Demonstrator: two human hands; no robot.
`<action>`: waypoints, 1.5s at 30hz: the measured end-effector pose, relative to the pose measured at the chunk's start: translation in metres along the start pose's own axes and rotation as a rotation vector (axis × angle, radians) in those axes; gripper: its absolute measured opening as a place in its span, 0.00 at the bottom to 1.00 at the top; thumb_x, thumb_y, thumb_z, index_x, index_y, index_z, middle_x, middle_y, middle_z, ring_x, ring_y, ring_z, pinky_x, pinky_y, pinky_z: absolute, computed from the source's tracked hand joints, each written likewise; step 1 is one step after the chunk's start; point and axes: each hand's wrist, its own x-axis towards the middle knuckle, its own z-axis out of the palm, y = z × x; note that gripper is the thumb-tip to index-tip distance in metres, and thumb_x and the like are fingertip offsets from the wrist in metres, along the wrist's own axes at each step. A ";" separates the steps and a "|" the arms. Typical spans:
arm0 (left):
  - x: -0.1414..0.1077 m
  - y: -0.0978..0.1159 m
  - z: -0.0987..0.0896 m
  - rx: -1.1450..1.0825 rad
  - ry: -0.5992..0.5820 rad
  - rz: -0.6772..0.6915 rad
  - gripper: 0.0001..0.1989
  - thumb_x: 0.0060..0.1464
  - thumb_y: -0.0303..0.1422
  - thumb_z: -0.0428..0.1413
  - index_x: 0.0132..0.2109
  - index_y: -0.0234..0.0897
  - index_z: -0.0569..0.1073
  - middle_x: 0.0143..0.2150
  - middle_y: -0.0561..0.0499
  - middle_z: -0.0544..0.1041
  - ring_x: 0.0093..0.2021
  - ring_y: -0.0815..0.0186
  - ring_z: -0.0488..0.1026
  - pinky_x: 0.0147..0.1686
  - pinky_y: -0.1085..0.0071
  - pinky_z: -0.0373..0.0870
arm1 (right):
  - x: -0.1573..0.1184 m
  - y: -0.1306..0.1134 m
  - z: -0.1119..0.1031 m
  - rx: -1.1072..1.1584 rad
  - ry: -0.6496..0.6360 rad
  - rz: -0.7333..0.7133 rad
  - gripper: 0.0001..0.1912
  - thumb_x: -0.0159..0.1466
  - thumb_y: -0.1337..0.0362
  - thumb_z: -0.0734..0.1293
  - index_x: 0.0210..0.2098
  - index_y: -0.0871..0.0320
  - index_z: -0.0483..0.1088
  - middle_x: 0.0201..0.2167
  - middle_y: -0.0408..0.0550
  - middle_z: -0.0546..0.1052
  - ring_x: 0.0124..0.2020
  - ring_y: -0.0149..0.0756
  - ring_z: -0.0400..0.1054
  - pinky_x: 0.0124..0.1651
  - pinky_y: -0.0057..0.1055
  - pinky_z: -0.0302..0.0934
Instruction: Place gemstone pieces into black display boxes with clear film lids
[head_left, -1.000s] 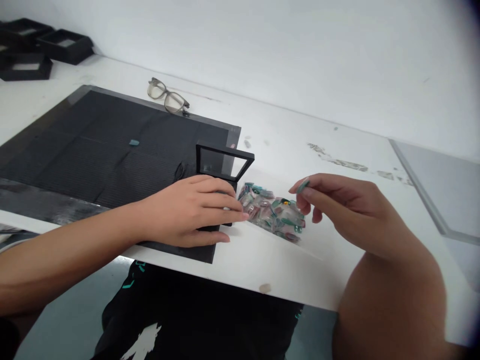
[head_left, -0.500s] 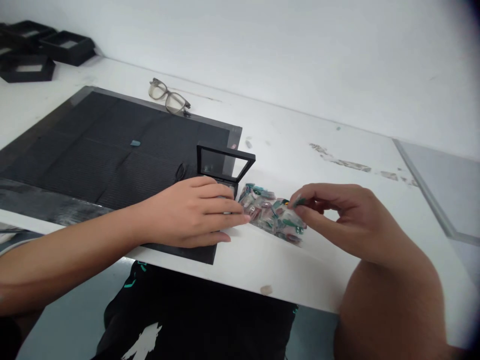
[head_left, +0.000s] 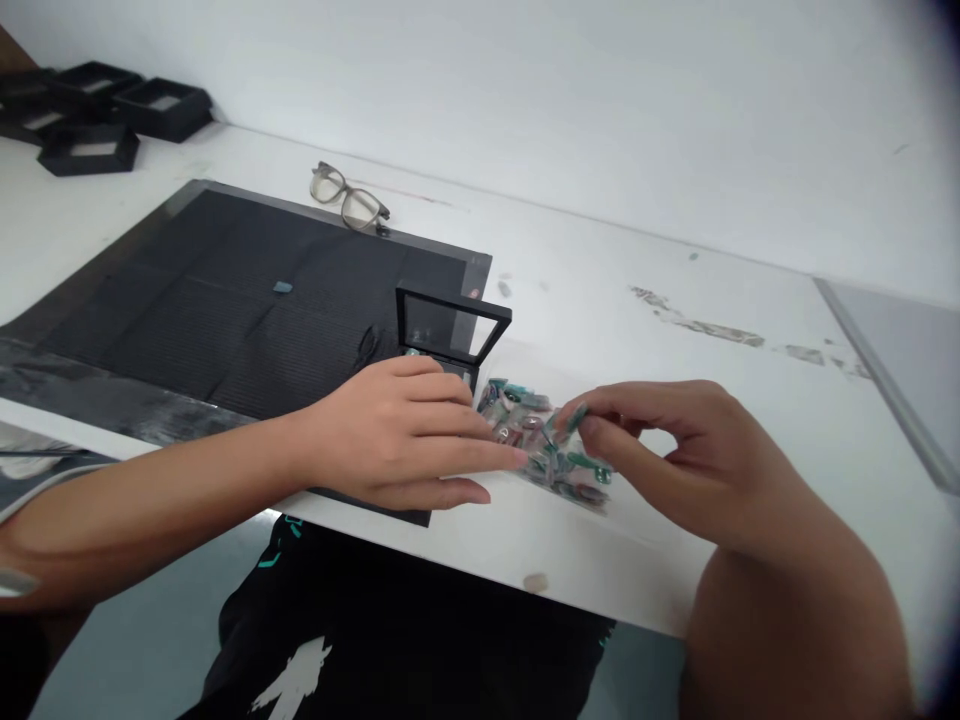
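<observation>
A clear bag (head_left: pixel 555 465) of small green, pink and clear pieces lies on the white table. My right hand (head_left: pixel 667 450) is at its right side, thumb and forefinger pinching a small green piece (head_left: pixel 576 418) above the bag. My left hand (head_left: pixel 412 435) reaches over from the left, fingers spread, with the fingertips at the bag's left edge. Just behind my left hand stands a black case (head_left: pixel 454 318) with its framed lid raised; its base is partly hidden by the fingers. The case rests at the right end of a black ribbed mat (head_left: pixel 202 290).
Glasses (head_left: pixel 349 197) lie behind the mat. Several black frame-like boxes (head_left: pixel 161 108) are stacked at the back left. A small blue-green piece (head_left: pixel 283 288) is on the mat. A pale panel with a grey edge (head_left: pixel 885 380) is at the right.
My left hand has moved slightly right, its fingers reaching further over the bag. My right hand's fingertips have shifted a little left with the green piece. The view has shifted slightly.
</observation>
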 end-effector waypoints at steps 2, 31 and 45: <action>0.003 0.003 0.003 0.005 0.038 -0.032 0.21 0.61 0.44 0.60 0.57 0.39 0.74 0.45 0.54 0.84 0.42 0.66 0.79 0.42 0.68 0.73 | 0.000 -0.002 0.003 -0.005 0.006 -0.030 0.11 0.67 0.66 0.63 0.31 0.54 0.75 0.22 0.40 0.74 0.22 0.30 0.66 0.23 0.27 0.58; 0.009 0.001 0.014 -0.051 0.203 -0.258 0.06 0.58 0.37 0.64 0.39 0.41 0.75 0.35 0.58 0.84 0.39 0.67 0.79 0.45 0.68 0.70 | 0.004 -0.020 0.020 -0.036 0.070 -0.102 0.10 0.72 0.65 0.60 0.35 0.54 0.68 0.19 0.35 0.66 0.18 0.24 0.55 0.21 0.24 0.52; 0.011 0.005 0.015 -0.067 0.268 -0.257 0.11 0.59 0.40 0.62 0.46 0.40 0.78 0.36 0.54 0.84 0.38 0.67 0.80 0.40 0.68 0.73 | 0.001 -0.024 0.024 -0.064 0.297 -0.149 0.07 0.70 0.68 0.64 0.40 0.49 0.72 0.21 0.38 0.73 0.18 0.30 0.64 0.22 0.30 0.59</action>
